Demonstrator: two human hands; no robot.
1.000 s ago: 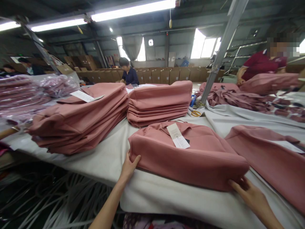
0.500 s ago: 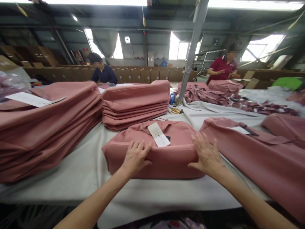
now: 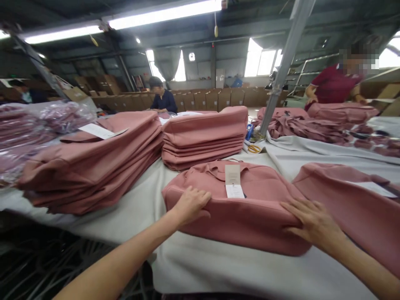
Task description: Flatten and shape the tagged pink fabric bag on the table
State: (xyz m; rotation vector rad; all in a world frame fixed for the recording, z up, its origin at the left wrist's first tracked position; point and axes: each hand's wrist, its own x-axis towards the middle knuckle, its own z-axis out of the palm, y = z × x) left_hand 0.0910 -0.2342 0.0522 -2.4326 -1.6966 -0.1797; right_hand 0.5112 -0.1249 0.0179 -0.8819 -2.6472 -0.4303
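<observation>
1. A big pink bag (image 3: 237,227) lies on the near part of the table (image 3: 187,266), in the middle. It is a bit puffed up, and I cannot see what is inside it.
2. The left hand (image 3: 191,205) is on the bag's near top edge, left of the middle. Its grip is loose: the fingers bend over the edge and the thumb sticks out on the front. It is not squeezed round the bag.
3. The right hand (image 3: 312,221) is on the bag's near right corner. Its grip is wide, with the fingers spread and the thumb well apart. It touches the bag but does not close on it.
4. A paper tag (image 3: 233,179) lies on top of the bag, between the two hands but farther back.
5. On the left is a tall pink stack (image 3: 103,162). Just past the bag is a neater stack (image 3: 204,139).
6. Another pink bag (image 3: 350,208) lies on the right, with white paper on it.
7. Far left, clear plastic bags (image 3: 70,111) have pink things in them.
8. Brown boxes (image 3: 200,100) stand in a long far row. I cannot see into them.
9. Yellow scissors (image 3: 253,148) lie near the pole (image 3: 283,68).
</observation>
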